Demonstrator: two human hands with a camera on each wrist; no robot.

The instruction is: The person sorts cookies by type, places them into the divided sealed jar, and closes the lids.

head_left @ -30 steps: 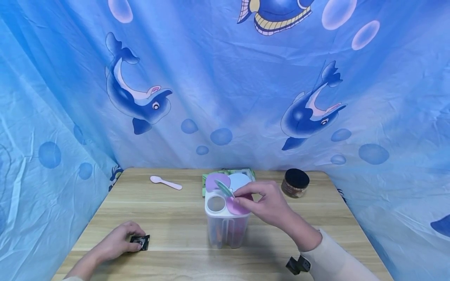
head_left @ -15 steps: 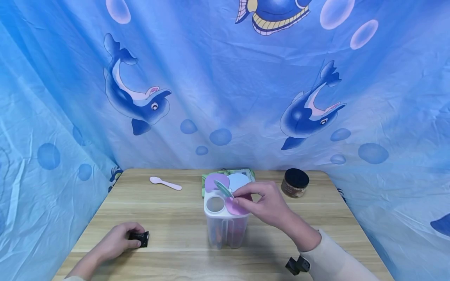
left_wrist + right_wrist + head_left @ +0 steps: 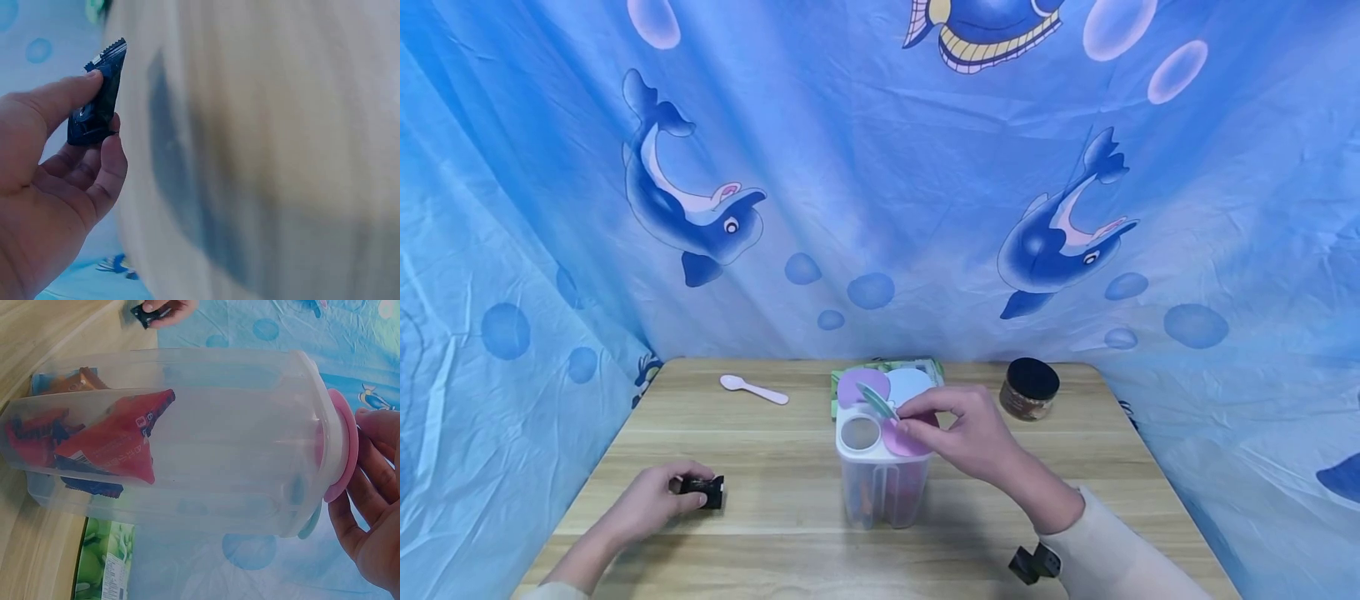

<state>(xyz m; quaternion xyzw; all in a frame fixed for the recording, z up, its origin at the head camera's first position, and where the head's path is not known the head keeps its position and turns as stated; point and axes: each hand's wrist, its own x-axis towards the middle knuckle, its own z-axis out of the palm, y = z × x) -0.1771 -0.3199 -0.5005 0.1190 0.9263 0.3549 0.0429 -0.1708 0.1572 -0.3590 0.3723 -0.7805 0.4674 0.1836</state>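
Note:
My left hand (image 3: 651, 502) pinches a small black wrapped packet (image 3: 706, 492) between thumb and fingers. In the left wrist view the packet (image 3: 100, 97) with its serrated end is held above the table. A clear plastic storage container (image 3: 886, 492) with a white top stands mid-table. One round hole (image 3: 861, 433) in its top is uncovered. My right hand (image 3: 970, 429) pinches a tilted green lid (image 3: 876, 400) over the top, beside a pink lid (image 3: 906, 440). Through the container's wall the right wrist view shows red packets (image 3: 115, 434) and others at the bottom.
A pink spoon (image 3: 754, 389) lies at the back left. Behind the container is a green package (image 3: 835, 408), partly hidden. A jar with a black lid (image 3: 1031, 390) stands at the back right. A blue dolphin-print curtain (image 3: 880, 208) surrounds the wooden table (image 3: 775, 542).
The left hand has raised the black packet off the table and shifted slightly away from me. The right hand holds the green lid in the same place.

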